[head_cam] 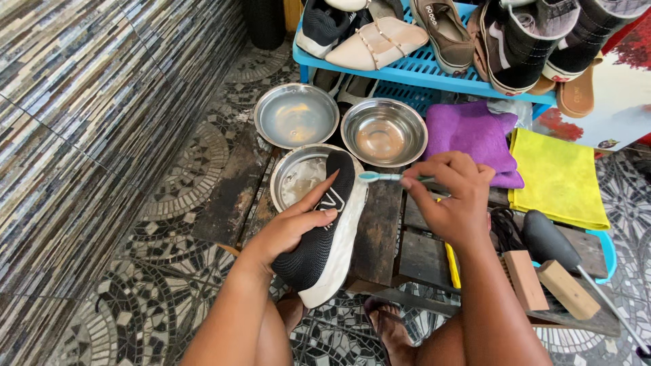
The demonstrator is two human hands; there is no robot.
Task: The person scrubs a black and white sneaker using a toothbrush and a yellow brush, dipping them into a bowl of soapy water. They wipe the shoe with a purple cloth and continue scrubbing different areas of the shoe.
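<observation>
1. Mosaic floor tiles surround a low dark wooden bench on which three steel bowls are set.
2. A black sneaker is gripped around its side by the left hand, toe over the nearest bowl.
3. A teal toothbrush is pinched in the right hand, bristles seemingly just touching the white sole edge.
4. Short, light strokes along the sole would serve best, with the shoe kept steady over the bowl.

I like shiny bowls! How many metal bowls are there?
3: one bowl at back left, one bowl beside it, and one bowl partly hidden under the black shoe.
</observation>
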